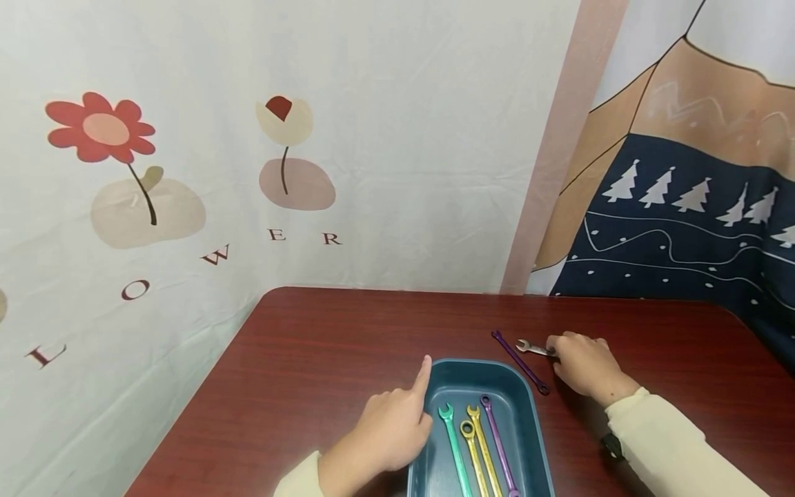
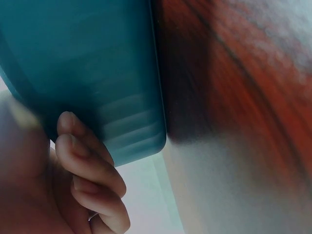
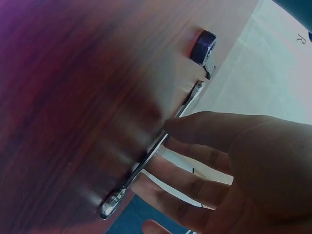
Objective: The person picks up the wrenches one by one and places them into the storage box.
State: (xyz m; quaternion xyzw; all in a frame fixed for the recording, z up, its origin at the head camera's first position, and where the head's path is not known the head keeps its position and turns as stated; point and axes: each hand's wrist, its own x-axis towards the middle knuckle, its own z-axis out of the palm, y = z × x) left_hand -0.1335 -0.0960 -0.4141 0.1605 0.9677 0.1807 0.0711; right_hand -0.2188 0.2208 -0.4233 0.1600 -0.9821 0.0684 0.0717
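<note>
A silver wrench (image 1: 534, 348) lies on the table under my right hand (image 1: 586, 362). In the right wrist view, the thumb and fingers pinch the silver wrench (image 3: 156, 151) around its middle. Just left of it rests a dark purple wrench (image 1: 520, 362), outside the tray. My left hand (image 1: 394, 428) holds the left rim of a blue tray (image 1: 537, 428), index finger pointing along its corner, other fingers curled against the outer wall. Inside the tray are a green wrench (image 1: 456, 449), two yellow wrenches, one a ratcheting wrench (image 1: 474, 455), and a purple wrench (image 1: 499, 445).
The reddish-brown table (image 1: 298, 366) extends to both sides of the tray. Behind it hangs a pale curtain (image 1: 422, 138) printed with flowers and letters. At the right hangs a dark blue cloth (image 1: 671, 228) with white trees.
</note>
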